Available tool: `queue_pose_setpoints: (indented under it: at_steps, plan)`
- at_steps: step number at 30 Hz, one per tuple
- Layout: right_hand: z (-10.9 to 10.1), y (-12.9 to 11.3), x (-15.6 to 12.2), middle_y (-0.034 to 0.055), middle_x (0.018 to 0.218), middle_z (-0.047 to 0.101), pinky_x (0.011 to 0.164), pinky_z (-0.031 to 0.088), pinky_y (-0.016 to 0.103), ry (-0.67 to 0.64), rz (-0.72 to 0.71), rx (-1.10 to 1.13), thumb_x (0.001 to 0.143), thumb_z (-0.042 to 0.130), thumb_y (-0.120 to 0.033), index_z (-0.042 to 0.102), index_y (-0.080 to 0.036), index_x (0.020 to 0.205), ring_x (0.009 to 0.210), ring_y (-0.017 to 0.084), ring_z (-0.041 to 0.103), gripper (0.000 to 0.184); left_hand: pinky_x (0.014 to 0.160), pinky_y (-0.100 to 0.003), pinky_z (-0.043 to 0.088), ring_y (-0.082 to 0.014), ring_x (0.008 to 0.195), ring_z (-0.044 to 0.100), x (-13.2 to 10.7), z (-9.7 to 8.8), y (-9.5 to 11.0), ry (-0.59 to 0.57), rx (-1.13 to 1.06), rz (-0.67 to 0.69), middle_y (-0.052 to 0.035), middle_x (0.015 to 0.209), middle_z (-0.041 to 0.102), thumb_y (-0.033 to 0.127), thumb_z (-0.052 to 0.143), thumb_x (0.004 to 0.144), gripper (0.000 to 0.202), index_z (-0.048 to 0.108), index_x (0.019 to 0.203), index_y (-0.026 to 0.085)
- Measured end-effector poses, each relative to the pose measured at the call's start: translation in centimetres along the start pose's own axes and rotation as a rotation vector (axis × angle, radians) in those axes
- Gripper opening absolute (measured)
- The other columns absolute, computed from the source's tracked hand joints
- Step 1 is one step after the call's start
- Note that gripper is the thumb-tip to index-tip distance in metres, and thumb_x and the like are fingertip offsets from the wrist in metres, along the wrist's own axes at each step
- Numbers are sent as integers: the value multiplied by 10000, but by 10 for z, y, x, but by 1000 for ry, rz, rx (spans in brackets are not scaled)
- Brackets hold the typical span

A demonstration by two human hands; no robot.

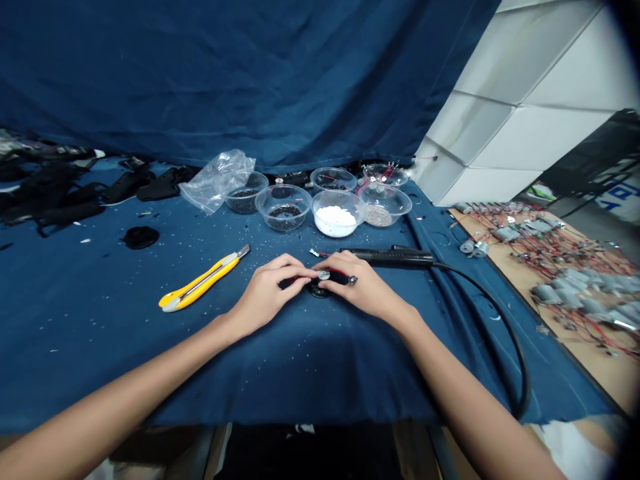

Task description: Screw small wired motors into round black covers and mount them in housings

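Both hands meet over a small round black part (pixel 319 291) on the blue cloth. Above that part sits a small silver motor (pixel 325 275) with red wires. My left hand (pixel 270 288) pinches it from the left with thumb and index finger. From the other side my right hand (pixel 369 290) closes its thumb and fingers on the same motor, and a wire end with a dark tip sticks out by its knuckles. Fingers partly hide the motor and the black part, so I cannot tell whether the two are joined.
A yellow box cutter (pixel 203 280) and a black disc (pixel 141 237) lie left. Behind the hands stand several clear bowls, one with white pieces (pixel 336 220). A black corded tool (pixel 390 257) lies right, beside a board of wired motors (pixel 565 273). Black parts (pixel 55 193) lie back left.
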State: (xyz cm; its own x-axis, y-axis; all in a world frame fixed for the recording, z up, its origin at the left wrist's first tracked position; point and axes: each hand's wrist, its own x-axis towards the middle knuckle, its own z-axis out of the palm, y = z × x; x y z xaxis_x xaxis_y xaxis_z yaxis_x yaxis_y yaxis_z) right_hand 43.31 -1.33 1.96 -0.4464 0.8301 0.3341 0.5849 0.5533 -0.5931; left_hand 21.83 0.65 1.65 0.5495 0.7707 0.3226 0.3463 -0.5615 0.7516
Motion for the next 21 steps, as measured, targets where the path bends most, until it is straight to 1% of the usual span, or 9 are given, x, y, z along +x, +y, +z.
queue_pose_setpoints:
  at_steps: [3,7,13,16,21]
  plan:
    - [0,-1,1,52,967,648,865,437,356,-1,2,4,870,603,-263,642,-224,1068,933,200,539,206,747,-247,442,-134,841,561,3,0,1,8,-67,-61,-45,954,614,286,529,904,237,682,1068,211]
    - [0,-2,1,55,975,643,869,436,351,-6,4,-10,869,605,-254,636,-215,1076,941,200,535,213,737,-240,448,-122,792,556,5,2,0,14,-191,-124,-35,889,615,284,574,870,202,643,1015,161]
    - [3,-1,0,46,1036,656,914,418,336,-3,-1,-9,859,623,-238,636,-211,1088,1006,195,527,231,737,-232,432,-113,774,550,4,4,-4,15,-199,-119,-19,850,625,311,605,861,167,637,924,159]
    - [4,-1,0,37,1035,658,906,421,326,-4,5,-4,856,629,-238,640,-224,1092,997,188,532,236,712,-231,426,-118,763,559,4,3,-5,17,-200,-134,-12,837,635,347,632,846,189,638,887,162]
    - [4,-4,0,31,1037,658,914,424,319,-15,6,-20,854,633,-237,641,-220,1097,995,179,530,244,732,-233,433,-117,774,596,4,1,-5,35,-238,-149,8,839,659,370,652,836,194,637,872,180]
